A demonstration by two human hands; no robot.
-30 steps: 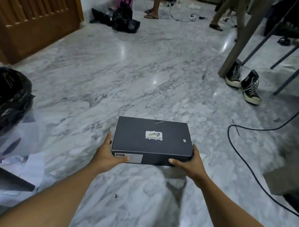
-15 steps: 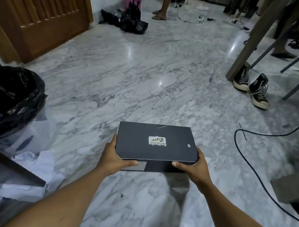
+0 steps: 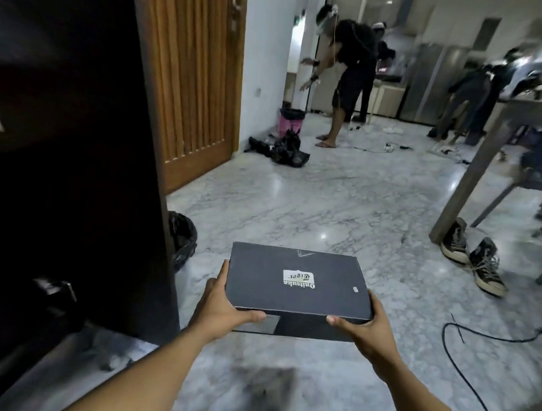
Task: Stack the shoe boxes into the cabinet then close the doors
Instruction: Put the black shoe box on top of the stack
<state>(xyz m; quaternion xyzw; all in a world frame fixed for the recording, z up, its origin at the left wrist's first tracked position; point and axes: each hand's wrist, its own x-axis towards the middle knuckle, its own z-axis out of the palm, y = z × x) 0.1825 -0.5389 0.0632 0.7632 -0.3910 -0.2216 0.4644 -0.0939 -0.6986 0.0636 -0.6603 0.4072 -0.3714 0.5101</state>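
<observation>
- The place looks like a home, an open living space with a kitchen at the back.
- A grey-veined marble floor [image 3: 341, 202] fills the middle of the frame.
- A slatted wooden door [image 3: 191, 77] stands at upper left, beside a dark cabinet [image 3: 67, 153] along the left edge.
- A pair of high-top sneakers [image 3: 475, 261] lies at right by a table leg [image 3: 469, 180].
- Steel fridge-like panels [image 3: 430, 85] and low cabinets, blurred, sit at upper right.
- A pink bin [image 3: 290, 122] stands against the far wall.
</observation>
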